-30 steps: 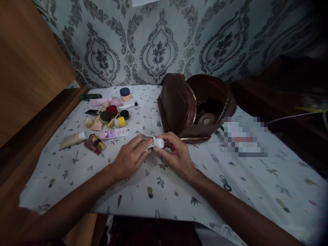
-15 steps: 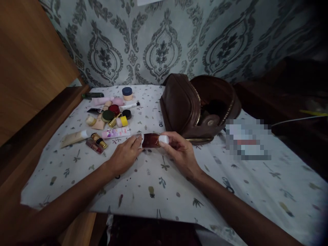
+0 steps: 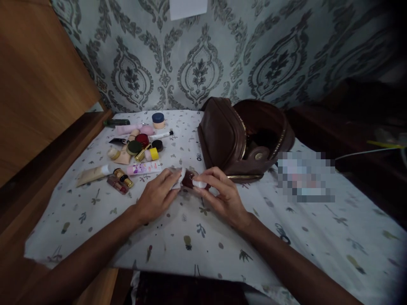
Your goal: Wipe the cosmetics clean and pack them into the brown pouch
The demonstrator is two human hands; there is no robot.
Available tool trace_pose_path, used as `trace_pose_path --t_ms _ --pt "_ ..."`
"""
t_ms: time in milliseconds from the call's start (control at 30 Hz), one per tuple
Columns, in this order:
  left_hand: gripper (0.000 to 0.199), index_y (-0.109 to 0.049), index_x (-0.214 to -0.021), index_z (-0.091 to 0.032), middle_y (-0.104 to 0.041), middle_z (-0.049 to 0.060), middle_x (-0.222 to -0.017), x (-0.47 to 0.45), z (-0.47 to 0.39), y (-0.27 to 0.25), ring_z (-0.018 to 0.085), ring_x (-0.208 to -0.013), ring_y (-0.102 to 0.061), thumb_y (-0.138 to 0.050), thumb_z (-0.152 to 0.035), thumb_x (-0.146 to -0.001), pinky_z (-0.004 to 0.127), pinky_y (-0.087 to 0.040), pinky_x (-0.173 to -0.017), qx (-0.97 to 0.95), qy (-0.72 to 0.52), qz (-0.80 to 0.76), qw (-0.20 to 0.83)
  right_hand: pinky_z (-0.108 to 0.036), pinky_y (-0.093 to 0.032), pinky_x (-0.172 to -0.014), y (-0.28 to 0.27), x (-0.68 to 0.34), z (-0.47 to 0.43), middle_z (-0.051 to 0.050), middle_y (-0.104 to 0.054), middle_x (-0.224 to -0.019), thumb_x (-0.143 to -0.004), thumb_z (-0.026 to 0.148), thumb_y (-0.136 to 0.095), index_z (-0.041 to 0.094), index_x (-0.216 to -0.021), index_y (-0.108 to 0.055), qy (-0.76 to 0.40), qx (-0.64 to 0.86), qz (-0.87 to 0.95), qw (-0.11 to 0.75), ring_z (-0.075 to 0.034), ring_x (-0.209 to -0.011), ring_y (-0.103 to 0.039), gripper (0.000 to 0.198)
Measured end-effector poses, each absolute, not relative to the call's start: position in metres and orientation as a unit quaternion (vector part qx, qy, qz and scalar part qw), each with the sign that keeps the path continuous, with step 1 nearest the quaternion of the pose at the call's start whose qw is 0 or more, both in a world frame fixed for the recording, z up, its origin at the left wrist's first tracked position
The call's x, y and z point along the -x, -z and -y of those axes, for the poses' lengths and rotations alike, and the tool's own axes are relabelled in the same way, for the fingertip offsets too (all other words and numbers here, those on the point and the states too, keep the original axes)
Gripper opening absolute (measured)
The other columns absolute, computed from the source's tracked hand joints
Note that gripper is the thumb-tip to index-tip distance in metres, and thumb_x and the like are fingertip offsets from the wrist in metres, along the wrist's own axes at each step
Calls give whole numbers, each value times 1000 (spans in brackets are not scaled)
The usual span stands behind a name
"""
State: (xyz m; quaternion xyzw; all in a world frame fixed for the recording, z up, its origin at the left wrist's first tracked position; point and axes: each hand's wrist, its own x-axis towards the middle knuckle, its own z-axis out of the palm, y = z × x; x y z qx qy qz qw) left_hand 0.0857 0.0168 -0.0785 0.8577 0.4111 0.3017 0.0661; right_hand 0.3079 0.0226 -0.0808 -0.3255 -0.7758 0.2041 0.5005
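Head view: we've got the brown bottle (image 3: 189, 179) just off the near L side of the brown bag (image 3: 219, 135), our left hand (image 3: 157, 195) gripping a white wipe (image 3: 181, 180) round one end & our right hand (image 3: 226, 195) pinching its white cap (image 3: 199, 184). If the wipe slides on the smooth bottle or our pinch loosens, we reckon it'd prob. drop or roll. A white printed cloth (image 3: 178, 250) runs under the bag, w/ cosmetics (image 3: 134, 147) bunched L of it, patterned wall (image 3: 232, 51) behind it & wood panel (image 3: 41, 63) far L.

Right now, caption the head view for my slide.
Left hand and right hand hold a brown-and-white item near an open bag; assorted cosmetics lie farther left.
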Motion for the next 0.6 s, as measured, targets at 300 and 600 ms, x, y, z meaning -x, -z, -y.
trace_pose_path --t_ms 300,600 --pt "47 -48 -140 -20 -60 8 -102 -89 -15 74 23 -90 -62 -42 -20 -94 35 -56 -74 -861 -243 -445 26 -33 -54 -82 81 -307 -20 -7 -62 -103 -94 19 -58 25 -110 -67 -147 303 819 465 -19 -93 -63 19" --pt "42 -47 -132 -15 -63 16 -127 -74 -32 86 30 -115 -62 -49 -26 -92 46 -51 -96 -824 -236 -508 77 -32 -55 -72 84 -307 -24 -7 -65 -99 -92 20 -62 21 -112 -62 -181 330 784 493 -19 -87 -62 20"
